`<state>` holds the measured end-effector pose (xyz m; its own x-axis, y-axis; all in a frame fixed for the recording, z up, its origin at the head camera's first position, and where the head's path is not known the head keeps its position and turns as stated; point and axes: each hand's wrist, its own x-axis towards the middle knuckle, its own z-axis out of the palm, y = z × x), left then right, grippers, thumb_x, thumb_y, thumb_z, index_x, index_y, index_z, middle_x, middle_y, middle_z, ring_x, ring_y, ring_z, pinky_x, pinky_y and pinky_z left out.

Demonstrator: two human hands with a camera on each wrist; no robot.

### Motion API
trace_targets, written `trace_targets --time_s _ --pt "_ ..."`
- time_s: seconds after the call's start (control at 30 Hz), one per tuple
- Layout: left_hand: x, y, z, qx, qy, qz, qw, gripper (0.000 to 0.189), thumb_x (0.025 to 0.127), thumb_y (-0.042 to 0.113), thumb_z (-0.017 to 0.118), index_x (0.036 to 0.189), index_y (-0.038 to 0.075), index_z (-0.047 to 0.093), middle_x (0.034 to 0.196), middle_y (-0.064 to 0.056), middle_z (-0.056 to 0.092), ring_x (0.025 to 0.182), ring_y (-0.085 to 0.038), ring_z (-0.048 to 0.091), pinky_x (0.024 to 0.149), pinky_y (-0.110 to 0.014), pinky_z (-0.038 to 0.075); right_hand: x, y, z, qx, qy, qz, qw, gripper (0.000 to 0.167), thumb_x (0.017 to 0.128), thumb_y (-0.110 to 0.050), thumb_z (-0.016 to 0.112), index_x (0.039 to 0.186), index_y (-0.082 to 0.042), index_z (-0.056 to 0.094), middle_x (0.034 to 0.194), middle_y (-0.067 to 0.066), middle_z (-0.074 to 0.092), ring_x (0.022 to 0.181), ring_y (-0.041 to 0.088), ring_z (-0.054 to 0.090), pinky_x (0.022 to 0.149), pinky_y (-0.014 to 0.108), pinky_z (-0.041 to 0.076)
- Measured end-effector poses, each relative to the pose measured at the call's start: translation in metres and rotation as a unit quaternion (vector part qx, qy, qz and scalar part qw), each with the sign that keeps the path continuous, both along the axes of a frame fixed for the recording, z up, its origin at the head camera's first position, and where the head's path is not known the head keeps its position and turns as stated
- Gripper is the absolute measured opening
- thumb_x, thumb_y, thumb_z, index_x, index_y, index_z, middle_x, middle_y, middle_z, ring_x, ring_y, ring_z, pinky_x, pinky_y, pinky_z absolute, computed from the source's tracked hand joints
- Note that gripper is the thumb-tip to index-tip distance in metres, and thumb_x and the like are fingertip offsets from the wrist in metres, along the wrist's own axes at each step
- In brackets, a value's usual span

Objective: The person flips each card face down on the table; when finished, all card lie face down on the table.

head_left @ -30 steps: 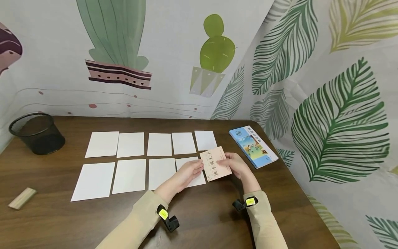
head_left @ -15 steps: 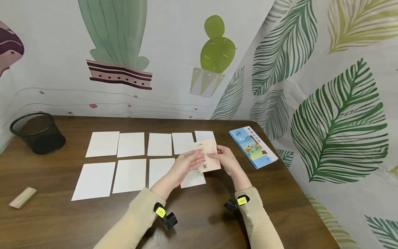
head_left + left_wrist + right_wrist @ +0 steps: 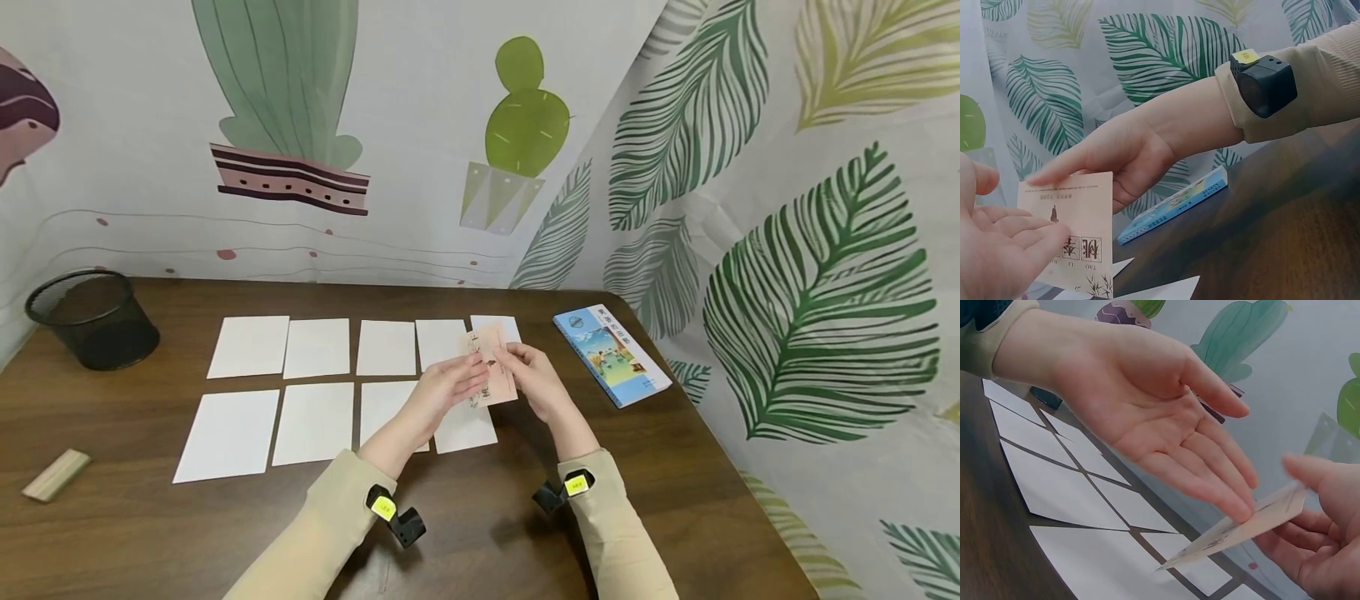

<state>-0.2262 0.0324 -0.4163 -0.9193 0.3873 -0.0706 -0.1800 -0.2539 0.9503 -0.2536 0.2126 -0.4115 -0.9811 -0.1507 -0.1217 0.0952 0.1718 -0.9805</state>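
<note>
A pale pink card [image 3: 500,383] printed with dark Chinese characters is held up over the right end of the white sheets. My right hand [image 3: 536,379] pinches it along its right side, thumb on the printed face and fingers behind. In front of that face, my left hand [image 3: 444,390] has its fingers straight, covering part of the print. From the right wrist view, the left hand's fingertips [image 3: 1242,509] touch the tilted card [image 3: 1254,528]. The left wrist view shows the card [image 3: 1088,206] upside down, with a bamboo drawing and a small dark figure.
Two rows of white sheets [image 3: 313,423] lie on the dark wooden table [image 3: 480,533]. A black mesh pen holder [image 3: 105,333] stands at the back left, with a small wooden block [image 3: 57,475] nearer the front. A blue-and-white book [image 3: 611,354] lies near the right edge.
Both hands have moved the card left and slightly away from the body. The left fingers have shifted from the card's left edge to across its printed face.
</note>
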Motion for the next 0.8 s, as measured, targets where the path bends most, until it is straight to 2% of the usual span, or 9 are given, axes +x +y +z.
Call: trace_targets --time_s 0.13,0.23,0.3,0.37,0.47,0.6,0.8 --pt "-0.001 -0.002 0.001 -0.003 0.001 0.029 0.9996 0.047 0.101 0.022 0.052 0.134 -0.011 0.05 0.13 -0.027 0.059 0.123 -0.033 0.058 0.102 -0.036 0.049 0.0 -0.004 0.002 -0.013 0.013 -0.001 0.9998 0.052 0.106 -0.031 0.042 0.13 0.014 0.05 0.115 0.02 0.063 0.093 0.01 0.065 0.084 0.029 0.057" --pt "-0.002 -0.005 -0.001 0.0 -0.004 0.052 0.9986 0.044 0.097 0.02 0.06 0.131 -0.009 0.055 0.126 -0.025 0.063 0.116 -0.029 0.064 0.098 -0.034 0.052 0.0 -0.008 0.002 -0.036 0.02 0.005 0.9991 0.055 0.107 -0.032 0.034 0.129 0.016 0.05 0.109 0.015 0.065 0.092 0.009 0.065 0.084 0.028 0.057" --pt "-0.003 -0.005 -0.002 -0.001 -0.009 0.069 0.9976 0.043 0.094 0.018 0.064 0.129 -0.008 0.058 0.124 -0.024 0.065 0.11 -0.024 0.068 0.096 -0.033 0.053 0.0 -0.01 0.001 -0.047 0.024 0.011 0.9985 0.054 0.108 -0.03 0.033 0.129 0.017 0.05 0.103 0.007 0.067 0.089 0.006 0.065 0.082 0.025 0.057" --pt "-0.003 -0.006 -0.003 -0.004 -0.016 0.082 0.9965 0.043 0.092 0.017 0.068 0.127 -0.006 0.06 0.124 -0.023 0.065 0.105 -0.018 0.069 0.094 -0.032 0.054 0.0 -0.013 0.0 -0.045 0.023 0.009 0.9987 0.049 0.107 -0.025 0.037 0.128 0.017 0.051 0.101 0.003 0.067 0.087 0.004 0.065 0.083 0.024 0.057" --pt "-0.003 -0.005 -0.003 -0.011 -0.022 0.099 0.9948 0.043 0.089 0.017 0.072 0.125 -0.005 0.062 0.122 -0.021 0.067 0.099 -0.012 0.07 0.093 -0.032 0.055 0.001 -0.016 0.0 -0.027 0.022 0.004 0.9994 0.041 0.104 -0.018 0.046 0.127 0.015 0.053 0.101 0.004 0.069 0.086 0.003 0.066 0.086 0.026 0.057" --pt "-0.003 -0.005 -0.005 -0.018 -0.021 0.109 0.9937 0.045 0.086 0.018 0.074 0.123 -0.005 0.064 0.118 -0.021 0.069 0.099 -0.014 0.07 0.094 -0.034 0.055 0.002 -0.02 0.0 -0.005 0.022 -0.005 0.9997 0.036 0.101 -0.014 0.054 0.125 0.013 0.056 0.099 0.004 0.069 0.084 0.004 0.066 0.087 0.027 0.057" --pt "-0.002 -0.007 -0.003 -0.027 -0.02 0.117 0.9926 0.046 0.086 0.022 0.075 0.123 -0.005 0.064 0.116 -0.021 0.069 0.103 -0.02 0.071 0.094 -0.036 0.055 0.003 -0.026 0.0 -0.02 0.028 -0.013 0.9993 0.033 0.097 -0.01 0.06 0.122 0.012 0.058 0.093 -0.001 0.067 0.082 0.005 0.065 0.079 0.022 0.057"
